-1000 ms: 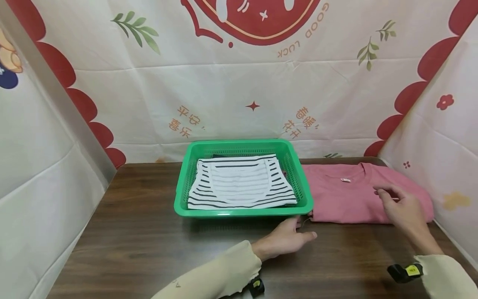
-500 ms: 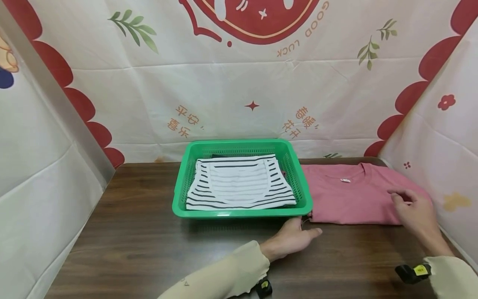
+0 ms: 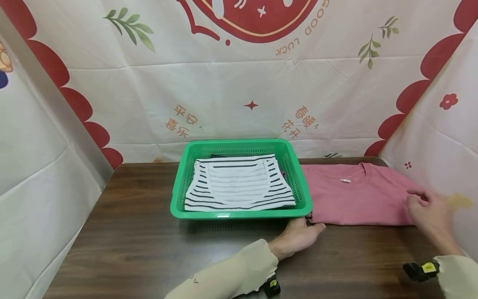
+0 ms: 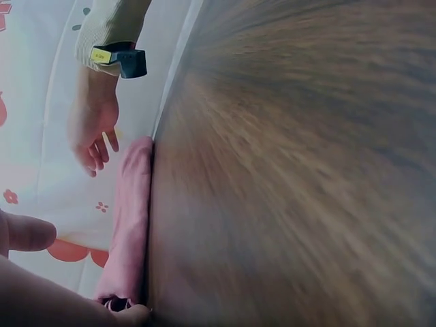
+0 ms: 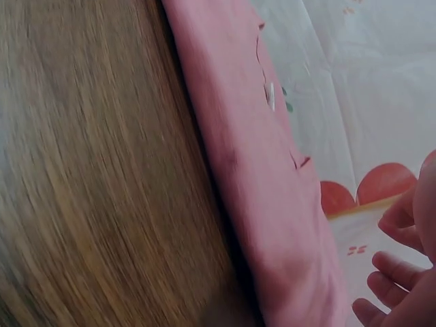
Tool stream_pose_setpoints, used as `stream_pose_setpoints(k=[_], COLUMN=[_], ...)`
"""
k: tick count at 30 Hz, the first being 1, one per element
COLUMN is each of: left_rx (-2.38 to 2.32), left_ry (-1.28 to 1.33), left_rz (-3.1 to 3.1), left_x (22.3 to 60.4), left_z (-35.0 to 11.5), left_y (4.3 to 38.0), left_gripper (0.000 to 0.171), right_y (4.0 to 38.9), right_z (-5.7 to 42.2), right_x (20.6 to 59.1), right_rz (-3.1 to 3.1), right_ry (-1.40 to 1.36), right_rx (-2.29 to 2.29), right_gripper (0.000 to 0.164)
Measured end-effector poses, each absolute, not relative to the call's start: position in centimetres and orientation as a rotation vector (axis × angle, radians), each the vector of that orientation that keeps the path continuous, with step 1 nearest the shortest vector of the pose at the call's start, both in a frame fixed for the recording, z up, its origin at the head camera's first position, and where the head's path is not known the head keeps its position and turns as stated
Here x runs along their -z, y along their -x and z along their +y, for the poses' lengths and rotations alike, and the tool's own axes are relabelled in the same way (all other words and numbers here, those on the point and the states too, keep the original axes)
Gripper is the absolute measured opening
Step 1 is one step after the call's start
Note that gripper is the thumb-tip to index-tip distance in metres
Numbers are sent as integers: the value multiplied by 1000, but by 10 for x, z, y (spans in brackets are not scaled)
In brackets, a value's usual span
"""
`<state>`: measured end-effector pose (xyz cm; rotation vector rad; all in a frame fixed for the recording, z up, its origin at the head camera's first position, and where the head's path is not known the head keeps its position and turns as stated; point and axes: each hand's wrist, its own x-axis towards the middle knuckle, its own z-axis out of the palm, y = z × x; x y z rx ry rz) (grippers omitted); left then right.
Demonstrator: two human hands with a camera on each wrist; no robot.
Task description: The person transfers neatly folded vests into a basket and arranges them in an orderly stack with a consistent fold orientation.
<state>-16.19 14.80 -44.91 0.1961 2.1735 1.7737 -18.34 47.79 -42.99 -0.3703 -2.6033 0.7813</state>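
Note:
A folded pink T-shirt (image 3: 360,197) lies flat on the right of the table, its collar and small white label facing up. My left hand (image 3: 296,238) is at its left end, below the basket's front right corner, fingertips right at the cloth and thumb held apart. In the left wrist view that thumb (image 4: 28,233) stands clear of the shirt's folded edge. My right hand (image 3: 431,211) hovers over the shirt's right end with fingers loosely bent and nothing in them. The right wrist view shows these fingers (image 5: 395,272) beside the pink cloth (image 5: 238,157).
A green plastic basket (image 3: 239,214) stands left of the shirt, holding a folded white garment with black stripes (image 3: 239,185) on top of something dark. Brown wooden table (image 3: 130,232) surrounds it. Printed cloth walls (image 3: 231,83) rise at the back and both sides.
My right hand has moved rightward along the pink T-shirt to its right end. My left hand has shifted slightly right. The shirt and basket stay in place.

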Motion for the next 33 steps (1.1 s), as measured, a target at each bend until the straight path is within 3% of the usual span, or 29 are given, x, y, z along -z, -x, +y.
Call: stream_pose_setpoints(k=[9, 24, 33], left_rx=[-1795, -1745, -1778], left_ry=[-114, 32, 78], left_rz=[2164, 2253, 2265], left_x=[450, 455, 460], left_z=[158, 171, 178], left_y=[167, 171, 174], left_gripper=[48, 19, 26], right_y=[191, 193, 193], right_z=[495, 512, 515], right_x=[436, 439, 442], right_rz=[-2715, -2902, -2887], right_ry=[390, 501, 548], right_rx=[-716, -728, -816], right_gripper=[48, 73, 78])
